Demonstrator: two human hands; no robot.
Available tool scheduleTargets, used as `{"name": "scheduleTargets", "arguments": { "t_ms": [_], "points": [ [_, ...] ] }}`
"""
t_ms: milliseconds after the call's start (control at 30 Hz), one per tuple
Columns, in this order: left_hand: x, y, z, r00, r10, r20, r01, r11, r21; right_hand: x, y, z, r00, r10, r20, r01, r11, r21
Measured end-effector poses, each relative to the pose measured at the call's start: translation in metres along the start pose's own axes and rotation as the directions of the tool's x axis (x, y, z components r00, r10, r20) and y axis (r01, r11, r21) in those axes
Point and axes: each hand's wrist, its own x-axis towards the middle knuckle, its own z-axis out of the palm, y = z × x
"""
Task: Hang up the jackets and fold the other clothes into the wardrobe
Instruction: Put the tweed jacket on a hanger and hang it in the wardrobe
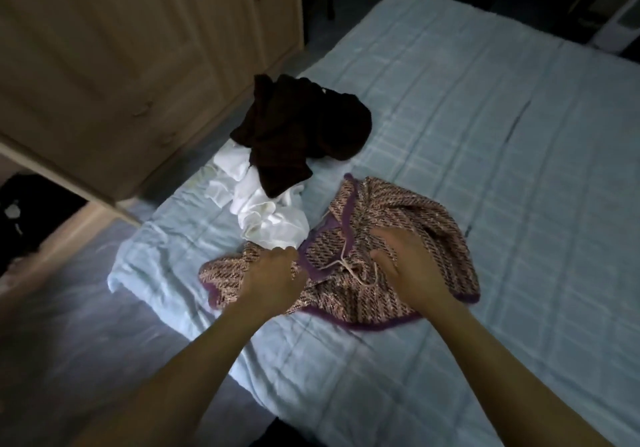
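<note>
**Loose cord and crowding pile: risks at the patterned garment**

Both hands down on the patterned garment (391, 239), spread crumpled on the bed (519, 142). Left hand (277, 273) curled, its grip closed on a fold near the purple trim; right hand (408, 266) laid on the cloth with fingers bent, though impossible to tell whether pinching or only pressing.

Likely trouble: pale drawstring (349, 266) lying loose between the two grips, apt to snag a finger or get trapped inside a fold. Uneven pull from one grip alone probably enough to drag the whole piece askew rather than flatten it.

Just beyond the left grip, touching the garment's edge: white garment (266, 214), bunched, with dark garment (298, 128) heaped partly on top. Little room there for spreading; easy to sweep both along. Further off past the left grip: wardrobe (121, 48), door apparently shut here, a dark opening lower down.
</note>
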Motion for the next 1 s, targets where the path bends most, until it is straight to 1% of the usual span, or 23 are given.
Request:
{"name": "scheduleTargets", "arguments": {
  "t_ms": [100,233,400,567,667,767,833,900,1000],
  "points": [
    [0.001,-0.003,0.025,0.999,-0.036,-0.033,0.034,0.998,-0.044,0.017,0.010,0.015,0.997,-0.018,0.069,0.018,1.000,-0.005],
    [0.010,-0.008,0.063,0.995,-0.090,-0.044,0.091,0.996,0.004,0.043,0.027,0.036,0.993,-0.046,0.106,0.047,0.999,-0.003],
    [0.025,-0.013,0.098,0.984,-0.124,-0.130,0.129,0.991,0.034,0.064,0.060,0.054,0.986,-0.034,0.164,0.039,0.999,-0.027],
    [0.047,-0.024,0.121,0.983,-0.140,-0.119,0.151,0.985,0.086,0.093,0.087,0.070,0.969,-0.081,0.233,0.117,0.983,-0.143],
    [0.059,-0.030,0.131,0.980,-0.138,-0.142,0.153,0.983,0.101,0.114,0.098,0.083,0.953,-0.060,0.298,0.129,0.968,-0.218],
    [0.068,-0.040,0.141,0.970,-0.109,-0.219,0.132,0.987,0.096,0.134,0.110,0.103,0.936,-0.083,0.341,0.177,0.951,-0.255],
    [0.071,-0.047,0.147,0.958,-0.069,-0.278,0.101,0.990,0.101,0.145,0.116,0.115,0.915,-0.060,0.398,0.200,0.926,-0.320],
    [0.070,-0.053,0.152,0.935,-0.012,-0.355,0.054,0.992,0.110,0.152,0.120,0.124,0.893,-0.021,0.450,0.211,0.902,-0.377],
    [0.069,-0.058,0.153,0.900,0.059,-0.433,-0.009,0.993,0.115,0.159,0.120,0.135,0.886,-0.052,0.461,0.263,0.875,-0.406]
  ]
}}
